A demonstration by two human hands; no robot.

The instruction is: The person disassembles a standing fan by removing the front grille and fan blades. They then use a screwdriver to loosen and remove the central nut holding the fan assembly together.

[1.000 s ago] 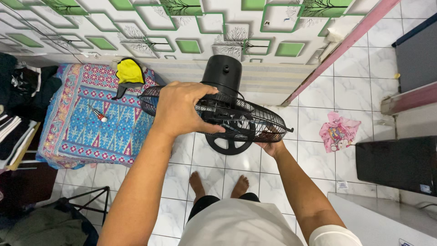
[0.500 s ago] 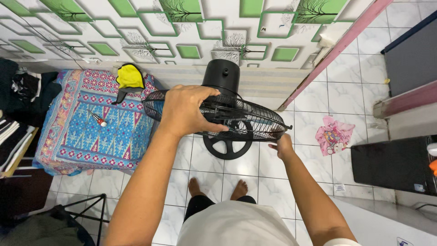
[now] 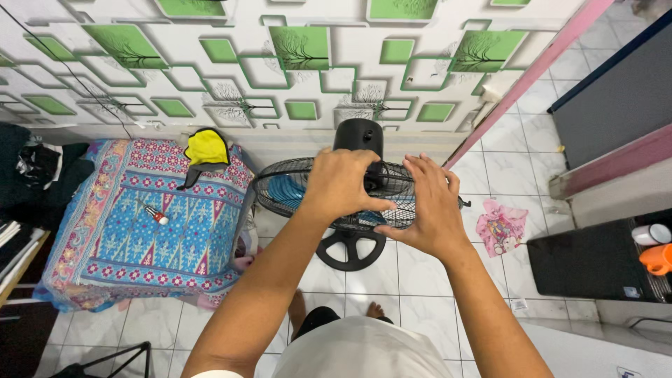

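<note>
A black pedestal fan stands on the tiled floor right below me, with a wire grille (image 3: 280,189), blue blades inside, a black motor housing (image 3: 358,136) and a round base (image 3: 350,248). My left hand (image 3: 343,185) is curled over the middle of the grille and grips it. Just to its right, my right hand (image 3: 427,210) lies flat on the grille with its fingers spread. Both hands hide most of the grille's centre and right half.
A blue patterned mat (image 3: 140,224) lies to the left with a yellow and black item (image 3: 205,148) and a small red and white object (image 3: 157,215) on it. A pink cloth (image 3: 500,227) lies on the tiles. A dark cabinet (image 3: 595,262) with an orange cup (image 3: 658,257) stands to the right.
My right hand left the grille's lower right edge and came up onto the top of the grille beside my left hand. The left hand stayed on the grille.
</note>
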